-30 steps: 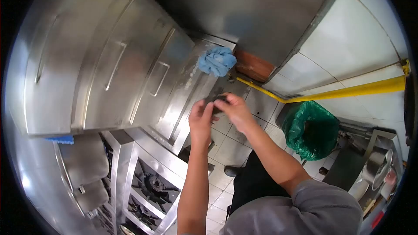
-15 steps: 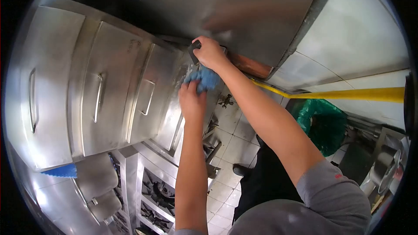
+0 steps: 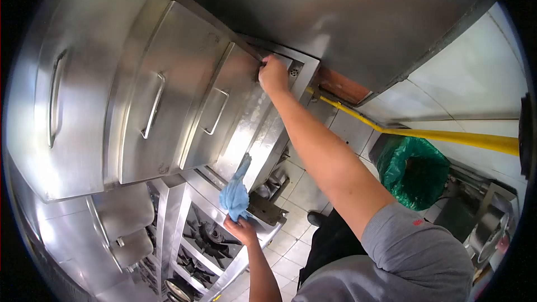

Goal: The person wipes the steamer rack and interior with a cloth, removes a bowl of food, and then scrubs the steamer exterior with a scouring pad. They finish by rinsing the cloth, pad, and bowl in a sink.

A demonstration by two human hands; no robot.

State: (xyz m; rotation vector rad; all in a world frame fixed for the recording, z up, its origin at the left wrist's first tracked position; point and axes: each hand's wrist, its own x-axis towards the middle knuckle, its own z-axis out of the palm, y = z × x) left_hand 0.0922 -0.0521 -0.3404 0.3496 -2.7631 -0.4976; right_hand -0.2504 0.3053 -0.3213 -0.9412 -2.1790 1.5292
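My left hand (image 3: pixel 241 230) is closed on the lower end of a light blue cloth (image 3: pixel 235 193), beside the stove burners. The cloth's upper end trails across a narrow stainless steel surface (image 3: pixel 258 154) with wet-looking, whitish marks. Farther up, at the far end of that surface, my right hand (image 3: pixel 274 75) is closed around a dark-handled tool. Only a small dark bit of it shows by the fingers, and its working end is hidden. A small round drain-like fitting (image 3: pixel 294 71) sits just right of this hand.
Steel door panels (image 3: pixel 140 95) with bar handles line the left. Gas burners (image 3: pixel 210 237) stand below them. A yellow pipe (image 3: pixel 447 136) runs along the tiled wall, above a bin with a green bag (image 3: pixel 386 162). Metal pans (image 3: pixel 491 223) are at the far right.
My left hand has pulled away from the right hand, down toward the burners, with the blue cloth. My right hand stays at the far end with the tool. The view has shifted.
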